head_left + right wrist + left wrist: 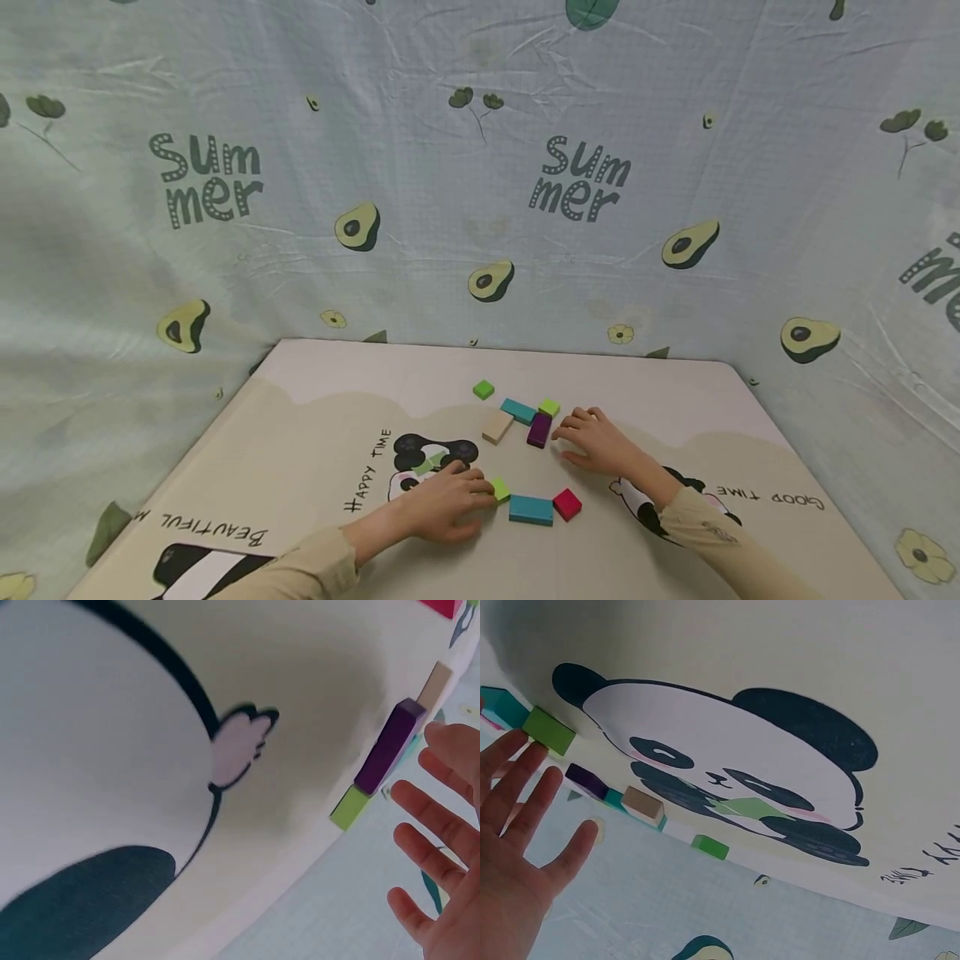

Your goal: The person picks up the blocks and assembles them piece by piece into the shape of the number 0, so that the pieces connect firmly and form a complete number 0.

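My left hand (450, 504) is low over the table, its fingertips right at a lime green block (500, 490). In the left wrist view its fingers are spread, with that green block (549, 731) at their tips. A blue block (531, 510) and a red block (567, 505) lie in a row to the right of it. Farther back, my right hand (600, 442) hovers just right of a purple block (539, 430), fingers apart and holding nothing. The right wrist view shows the purple block (388, 746) beyond the fingertips, between a lime block (349, 808) and a beige one (433, 686).
Behind the purple block are a beige block (497, 426), another blue block (519, 410) and a lime block (550, 407). One green block (483, 389) lies apart, farther back. A printed curtain (420, 167) hangs behind the panda-patterned table (337, 375).
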The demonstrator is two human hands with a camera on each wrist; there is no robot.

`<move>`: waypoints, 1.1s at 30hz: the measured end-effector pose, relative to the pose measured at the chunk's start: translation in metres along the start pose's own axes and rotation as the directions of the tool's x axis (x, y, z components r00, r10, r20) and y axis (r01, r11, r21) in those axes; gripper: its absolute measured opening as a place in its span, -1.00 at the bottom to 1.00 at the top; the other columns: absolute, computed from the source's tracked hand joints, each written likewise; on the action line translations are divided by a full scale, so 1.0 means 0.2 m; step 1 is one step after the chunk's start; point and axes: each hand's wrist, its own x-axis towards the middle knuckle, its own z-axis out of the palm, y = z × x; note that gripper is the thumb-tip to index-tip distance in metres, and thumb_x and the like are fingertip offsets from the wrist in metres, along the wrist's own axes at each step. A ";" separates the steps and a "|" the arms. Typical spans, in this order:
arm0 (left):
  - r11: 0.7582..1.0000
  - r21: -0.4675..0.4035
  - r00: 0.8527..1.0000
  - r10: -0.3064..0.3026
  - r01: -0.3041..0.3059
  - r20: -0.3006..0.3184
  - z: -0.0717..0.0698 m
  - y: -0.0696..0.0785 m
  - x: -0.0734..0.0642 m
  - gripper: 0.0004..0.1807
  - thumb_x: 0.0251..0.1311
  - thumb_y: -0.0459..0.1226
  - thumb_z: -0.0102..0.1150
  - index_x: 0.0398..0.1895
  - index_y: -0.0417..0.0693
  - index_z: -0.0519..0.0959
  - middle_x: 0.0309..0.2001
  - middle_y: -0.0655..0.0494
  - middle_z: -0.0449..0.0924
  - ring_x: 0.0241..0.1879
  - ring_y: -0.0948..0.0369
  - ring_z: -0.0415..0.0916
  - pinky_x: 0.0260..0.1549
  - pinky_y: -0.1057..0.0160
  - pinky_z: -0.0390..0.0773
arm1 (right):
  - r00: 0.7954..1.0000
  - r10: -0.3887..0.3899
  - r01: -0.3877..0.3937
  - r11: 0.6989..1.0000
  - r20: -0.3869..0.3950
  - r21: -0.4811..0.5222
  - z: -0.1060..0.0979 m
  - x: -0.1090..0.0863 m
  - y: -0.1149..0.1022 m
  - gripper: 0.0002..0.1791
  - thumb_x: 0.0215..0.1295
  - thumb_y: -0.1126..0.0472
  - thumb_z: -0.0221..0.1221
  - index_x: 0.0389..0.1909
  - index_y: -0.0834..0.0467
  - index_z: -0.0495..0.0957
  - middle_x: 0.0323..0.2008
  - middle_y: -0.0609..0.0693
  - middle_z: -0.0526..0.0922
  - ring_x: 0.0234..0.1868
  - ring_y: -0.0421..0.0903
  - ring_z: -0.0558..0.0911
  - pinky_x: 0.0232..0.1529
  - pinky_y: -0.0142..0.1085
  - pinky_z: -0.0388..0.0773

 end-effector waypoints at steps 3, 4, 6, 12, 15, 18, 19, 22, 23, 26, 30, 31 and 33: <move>1.000 0.004 1.000 0.000 0.000 0.002 0.00 0.00 0.00 -0.66 0.12 -0.04 0.03 -0.04 0.14 0.50 -0.08 0.27 0.54 -0.06 0.31 0.39 -0.09 0.27 0.32 | 1.000 -0.007 0.006 1.000 -0.020 -0.024 0.02 0.02 0.03 -0.73 0.04 0.10 0.24 -0.19 0.00 0.55 -0.25 -0.09 0.57 -0.18 -0.11 0.42 -0.12 -0.11 0.35; 1.000 0.005 1.000 0.000 0.000 0.003 0.00 0.00 0.01 -0.66 0.12 -0.04 0.03 -0.04 0.14 0.50 -0.09 0.28 0.54 -0.07 0.31 0.39 -0.09 0.27 0.32 | 1.000 -0.008 0.007 0.999 -0.030 -0.032 0.02 0.03 0.03 -0.73 0.03 0.11 0.24 -0.18 0.00 0.55 -0.24 -0.08 0.57 -0.17 -0.11 0.42 -0.13 -0.11 0.35; 1.000 0.009 1.000 0.001 -0.001 0.004 -0.01 0.00 0.01 -0.67 0.12 -0.04 0.03 -0.05 0.13 0.51 -0.09 0.28 0.54 -0.07 0.31 0.39 -0.09 0.27 0.32 | 0.999 -0.014 0.011 0.999 -0.050 -0.045 0.03 0.05 0.04 -0.71 0.02 0.13 0.25 -0.17 0.02 0.54 -0.23 -0.06 0.56 -0.17 -0.10 0.43 -0.14 -0.11 0.36; 1.000 0.011 1.000 0.001 -0.001 0.008 -0.01 0.00 0.01 -0.68 0.11 -0.03 0.04 -0.08 0.13 0.51 -0.11 0.28 0.54 -0.08 0.32 0.39 -0.10 0.27 0.33 | 0.999 -0.018 0.014 0.995 -0.034 -0.098 0.04 0.10 0.06 -0.61 0.02 0.11 0.26 -0.06 0.02 0.50 -0.10 -0.03 0.54 -0.09 -0.07 0.42 -0.13 -0.12 0.37; 1.000 0.010 1.000 0.003 -0.003 0.007 -0.01 0.00 0.02 -0.68 0.11 -0.03 0.04 -0.08 0.12 0.51 -0.11 0.27 0.54 -0.08 0.31 0.39 -0.10 0.26 0.33 | 1.000 -0.015 0.015 0.994 -0.006 -0.107 0.05 0.11 0.07 -0.58 0.04 0.10 0.24 -0.02 0.00 0.47 -0.05 -0.04 0.52 -0.06 -0.07 0.40 -0.11 -0.12 0.35; 1.000 0.011 1.000 0.003 -0.003 0.008 -0.01 0.01 0.02 -0.68 0.11 -0.03 0.04 -0.08 0.12 0.51 -0.11 0.27 0.54 -0.08 0.31 0.39 -0.11 0.26 0.33 | 1.000 -0.018 0.020 0.995 0.023 -0.101 0.07 0.13 0.08 -0.56 0.04 0.09 0.25 0.01 -0.03 0.46 -0.03 -0.06 0.52 -0.05 -0.09 0.40 -0.11 -0.12 0.35; 1.000 0.013 1.000 0.003 -0.003 0.009 -0.01 0.01 0.02 -0.68 0.11 -0.03 0.04 -0.08 0.13 0.51 -0.11 0.27 0.53 -0.08 0.31 0.39 -0.11 0.27 0.33 | 0.999 -0.019 0.022 0.995 0.031 -0.097 0.07 0.14 0.08 -0.55 0.04 0.09 0.24 0.02 -0.04 0.46 -0.02 -0.07 0.52 -0.05 -0.09 0.40 -0.11 -0.12 0.35; 1.000 0.013 1.000 -0.002 0.002 0.018 -0.01 0.01 0.02 -0.68 0.11 -0.03 0.04 -0.07 0.13 0.51 -0.10 0.27 0.53 -0.07 0.32 0.39 -0.11 0.27 0.33 | 0.998 -0.027 0.032 0.994 0.050 -0.101 0.07 0.15 0.07 -0.54 0.02 0.09 0.26 0.01 -0.06 0.47 -0.04 -0.08 0.53 -0.07 -0.09 0.40 -0.12 -0.12 0.35; 1.000 0.011 1.000 -0.003 0.003 0.020 -0.01 0.01 0.02 -0.68 0.11 -0.03 0.04 -0.07 0.14 0.51 -0.10 0.28 0.53 -0.07 0.32 0.39 -0.11 0.28 0.33 | 0.998 -0.031 0.036 0.994 0.051 -0.105 0.08 0.16 0.07 -0.54 0.01 0.09 0.27 0.01 -0.07 0.47 -0.05 -0.09 0.53 -0.08 -0.09 0.40 -0.13 -0.13 0.35; 1.000 0.011 1.000 -0.005 0.005 0.024 -0.01 0.01 0.02 -0.67 0.11 -0.03 0.04 -0.06 0.14 0.51 -0.10 0.27 0.53 -0.07 0.32 0.39 -0.10 0.28 0.33 | 0.998 -0.031 0.038 0.992 0.059 -0.123 0.08 0.17 0.06 -0.57 0.02 0.09 0.26 -0.02 -0.08 0.49 -0.06 -0.11 0.54 -0.09 -0.10 0.40 -0.13 -0.13 0.35; 1.000 0.011 1.000 -0.002 0.002 0.019 -0.02 0.01 0.02 -0.67 0.11 -0.03 0.05 -0.07 0.13 0.51 -0.10 0.27 0.53 -0.07 0.31 0.38 -0.11 0.27 0.33 | 0.998 -0.028 0.036 0.991 0.061 -0.131 0.09 0.18 0.06 -0.61 0.03 0.11 0.25 -0.05 -0.09 0.51 -0.06 -0.13 0.56 -0.09 -0.10 0.40 -0.13 -0.13 0.35; 1.000 0.011 1.000 0.000 0.000 0.016 -0.02 0.01 0.02 -0.67 0.11 -0.03 0.05 -0.07 0.13 0.51 -0.10 0.27 0.53 -0.08 0.31 0.38 -0.11 0.28 0.33 | 0.998 -0.028 0.036 0.991 0.060 -0.128 0.09 0.18 0.06 -0.62 0.04 0.12 0.25 -0.05 -0.09 0.51 -0.06 -0.13 0.56 -0.10 -0.10 0.40 -0.13 -0.13 0.35; 1.000 0.009 1.000 0.002 -0.002 0.012 -0.02 0.00 0.02 -0.67 0.11 -0.03 0.05 -0.07 0.13 0.51 -0.10 0.27 0.53 -0.08 0.31 0.39 -0.11 0.27 0.33 | 0.998 -0.029 0.036 0.992 0.054 -0.123 0.10 0.18 0.06 -0.63 0.03 0.13 0.25 -0.07 -0.10 0.51 -0.07 -0.12 0.57 -0.12 -0.11 0.41 -0.14 -0.13 0.36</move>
